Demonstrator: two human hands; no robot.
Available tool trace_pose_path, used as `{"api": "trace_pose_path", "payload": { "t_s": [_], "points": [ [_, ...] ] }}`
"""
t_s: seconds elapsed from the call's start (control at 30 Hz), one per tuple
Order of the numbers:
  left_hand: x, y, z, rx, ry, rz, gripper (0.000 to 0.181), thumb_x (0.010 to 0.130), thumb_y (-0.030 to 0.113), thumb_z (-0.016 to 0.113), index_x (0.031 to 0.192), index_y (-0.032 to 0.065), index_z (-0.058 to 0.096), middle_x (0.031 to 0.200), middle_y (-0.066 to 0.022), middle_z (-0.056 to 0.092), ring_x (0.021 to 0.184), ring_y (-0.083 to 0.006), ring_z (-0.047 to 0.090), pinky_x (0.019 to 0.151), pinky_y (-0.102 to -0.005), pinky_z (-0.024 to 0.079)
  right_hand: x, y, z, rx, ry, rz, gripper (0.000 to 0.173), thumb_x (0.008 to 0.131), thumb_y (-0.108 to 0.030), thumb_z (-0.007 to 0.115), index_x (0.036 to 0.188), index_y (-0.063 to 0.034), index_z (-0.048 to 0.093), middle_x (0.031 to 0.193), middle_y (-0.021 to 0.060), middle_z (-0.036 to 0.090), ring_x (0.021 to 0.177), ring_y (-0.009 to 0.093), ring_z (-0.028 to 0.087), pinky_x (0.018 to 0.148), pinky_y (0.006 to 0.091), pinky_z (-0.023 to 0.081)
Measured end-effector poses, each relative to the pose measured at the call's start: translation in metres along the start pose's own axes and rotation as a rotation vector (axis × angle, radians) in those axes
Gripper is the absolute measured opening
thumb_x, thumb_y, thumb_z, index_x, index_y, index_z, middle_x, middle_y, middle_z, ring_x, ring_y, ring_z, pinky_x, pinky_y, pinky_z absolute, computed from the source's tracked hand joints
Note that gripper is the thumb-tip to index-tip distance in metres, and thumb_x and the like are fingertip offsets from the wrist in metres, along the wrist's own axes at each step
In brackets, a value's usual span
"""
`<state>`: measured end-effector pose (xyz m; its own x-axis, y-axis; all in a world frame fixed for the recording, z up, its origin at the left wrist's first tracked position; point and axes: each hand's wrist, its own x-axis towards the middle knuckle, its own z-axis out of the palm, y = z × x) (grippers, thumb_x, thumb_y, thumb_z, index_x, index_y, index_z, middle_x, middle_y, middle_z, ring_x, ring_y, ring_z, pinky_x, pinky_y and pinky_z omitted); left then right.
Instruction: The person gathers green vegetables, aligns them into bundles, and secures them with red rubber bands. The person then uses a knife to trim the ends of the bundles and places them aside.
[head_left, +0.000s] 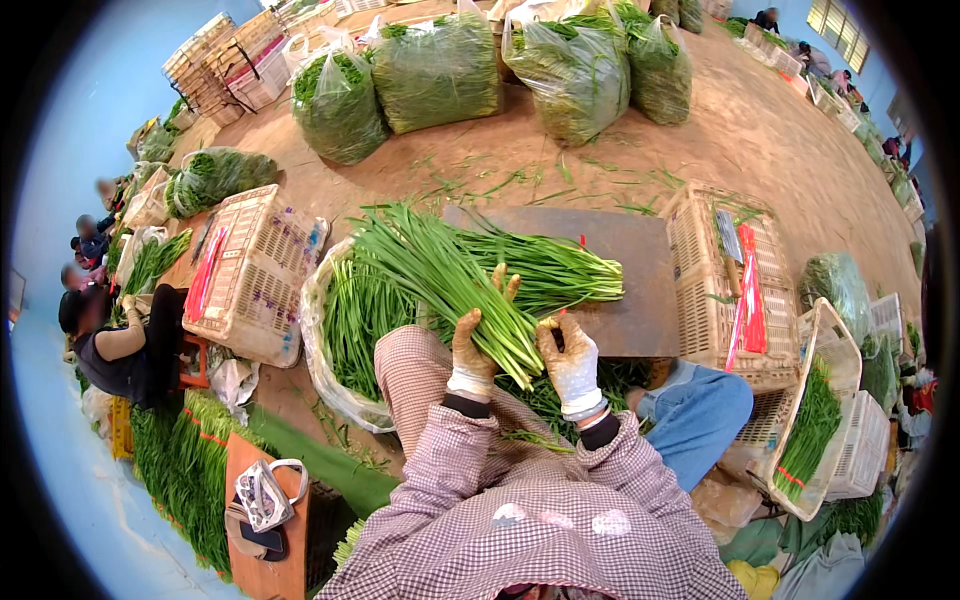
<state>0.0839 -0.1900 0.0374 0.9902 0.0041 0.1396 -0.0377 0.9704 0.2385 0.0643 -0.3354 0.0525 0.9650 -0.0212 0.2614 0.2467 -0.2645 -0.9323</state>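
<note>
My left hand (472, 345), in a soiled white work glove, grips a bunch of garlic chives (457, 277) above my lap. The leaves point up and left, and the pale stem ends slant down to the right. My right hand (571, 364), gloved too, has its thumb and fingers curled together beside those stem ends; whether a stem is pinched there is hidden. Behind the bunch, another pile of chives (555, 270) lies on a dark board (637, 315). Left of my knee stands a plastic-lined container (319, 360) filled with loose chives.
An upturned crate (690, 300) on the right holds a knife (727, 247) and red ties (750, 300). Another crate (255, 277) stands left, near a seated person (120, 352). Stuffed plastic bags (435, 82) line the floor ahead. A tilted crate (795, 465) holds tied chives.
</note>
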Motion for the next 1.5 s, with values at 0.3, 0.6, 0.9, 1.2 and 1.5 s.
{"api": "trace_pose_path", "payload": {
  "t_s": [0.3,0.6,0.9,1.2,1.5],
  "points": [
    [-0.006,-0.005,-0.008,0.074,0.049,-0.035,0.07,0.08,0.015,0.065,0.142,0.0041,0.032,0.117,-0.0124,0.057,0.118,-0.0262,0.05,0.097,-0.0424,0.047,0.014,-0.009,-0.004,-0.47,-0.022,-0.271,0.012,0.081,-0.01,0.064,0.09,-0.0047,0.057,0.086,0.013,0.061,0.072,0.035,0.061,0.063,0.0424,0.049],
    [0.0,-0.006,-0.009,0.065,0.048,0.046,0.064,0.079,0.012,0.068,0.136,0.0074,0.039,0.093,-0.004,0.055,0.094,-0.0192,0.056,0.098,-0.041,0.043,0.01,-0.027,-0.007,-0.225,-0.209,-0.122,0.012,0.081,-0.009,0.069,0.089,-0.0015,0.063,0.082,0.0103,0.06,0.073,0.024,0.059,0.068,0.031,0.047],
    [0.012,-0.006,-0.023,-0.027,0.048,0.095,0.062,0.08,0.012,0.066,0.135,0.0049,0.038,0.091,-0.0052,0.055,0.091,-0.0206,0.056,0.096,-0.0403,0.045,0.005,-0.015,-0.017,0.691,0.006,0.404,0.01,0.09,-0.013,0.06,0.088,-0.0028,0.063,0.078,-0.0012,0.056,0.07,0.008,0.049,0.068,0.0243,0.04],
    [0.017,0.015,-0.03,0.013,0.116,0.224,0.053,0.084,0.008,0.063,0.132,0.0066,0.041,0.087,-0.0045,0.053,0.082,-0.0185,0.054,0.095,-0.0384,0.042,-0.024,-0.022,-0.063,-0.407,-0.086,-0.161,0.025,0.073,-0.013,0.074,0.097,-0.009,0.069,0.088,0.0121,0.063,0.078,0.032,0.062,0.069,0.0403,0.05],
    [0.015,0.006,-0.018,0.179,0.173,0.276,0.054,0.084,0.008,0.065,0.132,0.0038,0.043,0.085,-0.0043,0.052,0.079,-0.0166,0.051,0.092,-0.038,0.043,-0.01,-0.005,-0.023,-0.159,-0.063,-0.014,0.008,0.085,-0.013,0.062,0.082,-0.0064,0.059,0.08,0.0126,0.06,0.073,0.034,0.06,0.065,0.0431,0.047]
  ]
}}
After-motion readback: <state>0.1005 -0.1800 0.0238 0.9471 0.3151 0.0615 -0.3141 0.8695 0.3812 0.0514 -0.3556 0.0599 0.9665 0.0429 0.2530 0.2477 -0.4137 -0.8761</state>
